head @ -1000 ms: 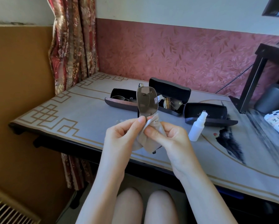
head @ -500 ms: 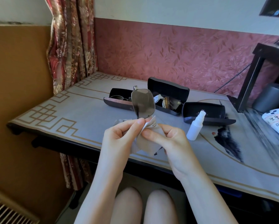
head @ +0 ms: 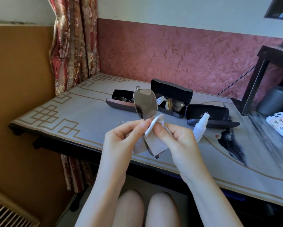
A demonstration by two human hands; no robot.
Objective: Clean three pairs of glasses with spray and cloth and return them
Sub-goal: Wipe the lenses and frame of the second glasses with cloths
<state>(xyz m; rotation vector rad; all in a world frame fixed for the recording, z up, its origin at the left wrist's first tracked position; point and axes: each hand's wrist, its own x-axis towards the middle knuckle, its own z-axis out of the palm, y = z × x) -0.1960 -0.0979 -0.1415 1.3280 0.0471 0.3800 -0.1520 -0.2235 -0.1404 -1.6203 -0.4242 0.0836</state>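
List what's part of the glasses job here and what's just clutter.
Job: glasses, pinched by left hand; cloth, pinched by right hand; spray; left case, middle case, right case, all open.
Clutter: controller; grey canister; black stand; curtain.

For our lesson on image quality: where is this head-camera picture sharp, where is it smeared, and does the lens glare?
Head view: sharp at centre, on the cloth, left hand and right hand; smeared at the right border, where the table streaks and the white gadget blurs; no glare on the lens, a case shows through.
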